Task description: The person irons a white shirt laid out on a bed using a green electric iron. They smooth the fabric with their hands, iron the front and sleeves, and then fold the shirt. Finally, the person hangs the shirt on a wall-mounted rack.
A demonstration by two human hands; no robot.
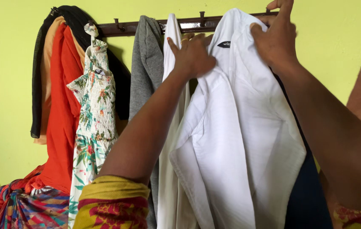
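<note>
A yellow-green wall [6, 85] carries a dark wooden hook rail [189, 24], crowded with hanging clothes. The white shirt [240, 140] hangs at the right end of the rail, its collar up at the hooks and its body falling over a dark blue garment [305, 199]. The left hand [193, 55] lies on the shirt's collar area with fingers spread and bent into the cloth; the right hand [276, 38] grips the shirt's top edge, thumb and fingers pinching the fabric right at the rail. The likely slip, as I judge it, is the collar catching on a hook (the hook itself is hidden behind the right hand), so a tug could strain the cloth. A sideways pull might also drag the neighbouring white garment [173, 118] or the grey top [146, 68] off their hooks, since they hang just beside it.
</note>
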